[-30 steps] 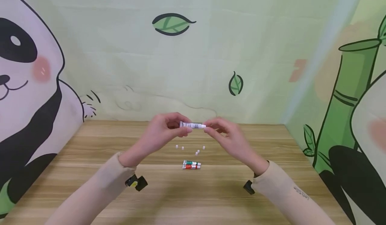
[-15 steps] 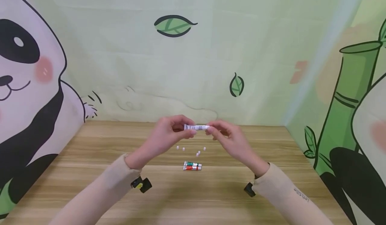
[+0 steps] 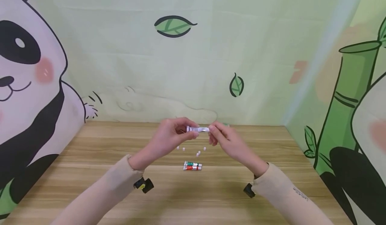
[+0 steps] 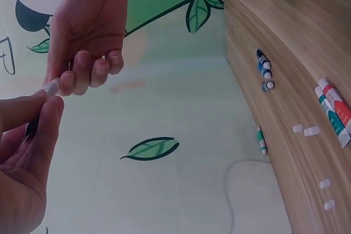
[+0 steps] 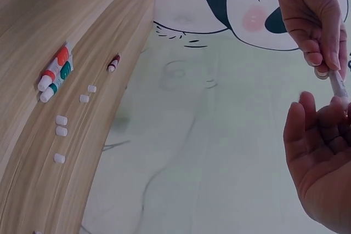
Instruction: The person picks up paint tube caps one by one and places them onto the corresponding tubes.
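Observation:
Above the back of the table, my left hand [image 3: 166,136] pinches a small white paint tube [image 3: 197,129] between thumb and fingers near its flat crimped end. The tube lies level, its narrow end pointing right. My right hand [image 3: 230,138] pinches that narrow end with thumb and forefinger, which hide the tip. In the right wrist view the pale tube [image 5: 338,83] spans the two hands. Below the hands on the table are several small white caps [image 3: 183,149]. Nearer lie a green paint tube [image 3: 193,164] and a red paint tube [image 3: 192,167], side by side.
The left wrist view shows blue paint tubes [image 4: 264,69] and a green-banded tube [image 4: 261,141] near the table's back edge. A dark red tube [image 5: 113,63] lies there in the right wrist view. A printed panda backdrop [image 3: 193,57] rises behind the wooden table [image 3: 120,198].
Both hands have shifted slightly right and down in the head view with the tube. My right fingers have turned and curled further around the narrow end, covering more of it. The table items stay put.

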`<move>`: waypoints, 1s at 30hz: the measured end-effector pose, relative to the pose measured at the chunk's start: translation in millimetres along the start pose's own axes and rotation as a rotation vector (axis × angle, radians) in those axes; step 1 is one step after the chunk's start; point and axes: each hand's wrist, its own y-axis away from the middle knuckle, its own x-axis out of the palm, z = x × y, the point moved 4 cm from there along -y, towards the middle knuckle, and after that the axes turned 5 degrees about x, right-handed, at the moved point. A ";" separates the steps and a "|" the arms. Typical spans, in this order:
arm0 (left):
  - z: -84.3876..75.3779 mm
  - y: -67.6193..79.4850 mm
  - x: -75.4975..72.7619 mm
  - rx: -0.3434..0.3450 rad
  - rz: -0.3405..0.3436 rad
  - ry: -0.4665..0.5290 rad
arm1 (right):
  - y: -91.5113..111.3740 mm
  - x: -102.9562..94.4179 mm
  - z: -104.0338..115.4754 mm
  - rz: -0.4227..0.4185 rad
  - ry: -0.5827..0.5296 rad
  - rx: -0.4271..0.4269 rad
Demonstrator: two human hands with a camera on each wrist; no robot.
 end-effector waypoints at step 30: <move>23.2 14.0 0.5 -0.130 0.017 0.115 | 2.2 0.0 -5.8 0.067 0.114 -0.073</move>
